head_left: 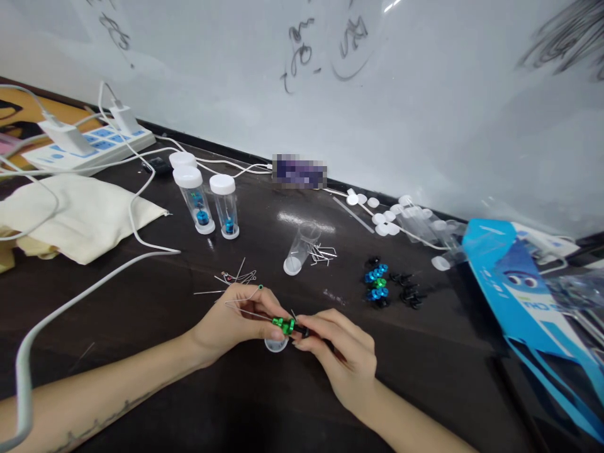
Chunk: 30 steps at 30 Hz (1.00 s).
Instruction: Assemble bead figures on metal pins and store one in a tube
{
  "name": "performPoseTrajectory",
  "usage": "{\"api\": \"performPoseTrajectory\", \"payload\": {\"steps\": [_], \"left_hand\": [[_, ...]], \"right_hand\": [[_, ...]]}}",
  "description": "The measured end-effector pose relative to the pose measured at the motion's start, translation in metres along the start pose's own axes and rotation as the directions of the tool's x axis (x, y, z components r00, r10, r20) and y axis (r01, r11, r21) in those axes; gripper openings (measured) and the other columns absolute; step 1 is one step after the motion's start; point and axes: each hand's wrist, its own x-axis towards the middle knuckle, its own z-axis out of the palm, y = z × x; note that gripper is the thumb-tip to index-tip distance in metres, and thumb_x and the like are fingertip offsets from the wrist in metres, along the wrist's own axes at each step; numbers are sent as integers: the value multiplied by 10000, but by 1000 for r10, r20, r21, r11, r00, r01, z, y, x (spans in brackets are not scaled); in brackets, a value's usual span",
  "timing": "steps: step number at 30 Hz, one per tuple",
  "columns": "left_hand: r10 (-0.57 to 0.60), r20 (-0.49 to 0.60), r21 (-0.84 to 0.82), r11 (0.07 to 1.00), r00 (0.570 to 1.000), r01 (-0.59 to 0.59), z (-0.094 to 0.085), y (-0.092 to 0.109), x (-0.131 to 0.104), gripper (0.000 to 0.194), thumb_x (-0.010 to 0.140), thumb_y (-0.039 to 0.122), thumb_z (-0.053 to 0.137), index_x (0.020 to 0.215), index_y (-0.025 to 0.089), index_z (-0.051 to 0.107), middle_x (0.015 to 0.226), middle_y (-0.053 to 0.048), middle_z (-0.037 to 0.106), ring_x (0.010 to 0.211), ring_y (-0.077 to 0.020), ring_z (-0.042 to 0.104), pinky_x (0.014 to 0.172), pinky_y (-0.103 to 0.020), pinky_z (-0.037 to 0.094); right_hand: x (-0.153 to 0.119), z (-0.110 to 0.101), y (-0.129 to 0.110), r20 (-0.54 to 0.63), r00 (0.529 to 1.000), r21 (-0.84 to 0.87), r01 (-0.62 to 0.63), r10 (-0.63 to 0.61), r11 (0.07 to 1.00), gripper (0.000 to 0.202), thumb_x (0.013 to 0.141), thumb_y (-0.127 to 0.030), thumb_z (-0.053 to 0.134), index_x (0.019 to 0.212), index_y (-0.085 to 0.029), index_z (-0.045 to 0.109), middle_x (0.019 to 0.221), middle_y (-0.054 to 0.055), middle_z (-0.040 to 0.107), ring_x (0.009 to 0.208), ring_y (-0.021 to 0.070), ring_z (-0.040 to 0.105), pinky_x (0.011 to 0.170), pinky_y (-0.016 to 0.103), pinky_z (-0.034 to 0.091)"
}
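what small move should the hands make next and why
Perhaps ease the black piece against the green part: the left hand pinches the green part, the right hand holds the black piece at its end, and how firmly they join isn't clear.

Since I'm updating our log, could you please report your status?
Left hand pinching green part. Right hand gripping black end. Round white-rimmed piece just below in view; nothing visibly blocking.
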Motion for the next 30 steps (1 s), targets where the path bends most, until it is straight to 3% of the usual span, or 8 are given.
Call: {"api": "performPoseTrajectory", "payload": {"steps": [9,16,30], "left_hand": [[-3,13,-15,1000,1000,4,2,0,0,193,611,35,838,740,160,767,762,-21,763,711,-123,707,661,-173,554],[-11,19,10,1000,1000,11,1,-2,0,199,600,50,848,740,169,774,754,-27,754,709,-137,700,662,-203,557],[1,46,26,1000,999,-2,4,-2,-4,213,613,35,830,758,181,776,751,-21,751,695,-130,690,665,-210,554]], "right_hand": [[-5,2,2,-26,998,30,-58,59,998,265,843,-117,705,1088,-205,657,788,38,703,623,158,652,556,271,530],[-7,2,3,-2,998,134,-60,60,989,220,889,-71,631,1042,-229,627,687,6,731,650,180,715,602,286,572],[-11,6,3,90,962,240,-271,256,932,56,968,-173,527,968,-199,577,651,-10,689,469,126,705,422,162,567]]}}
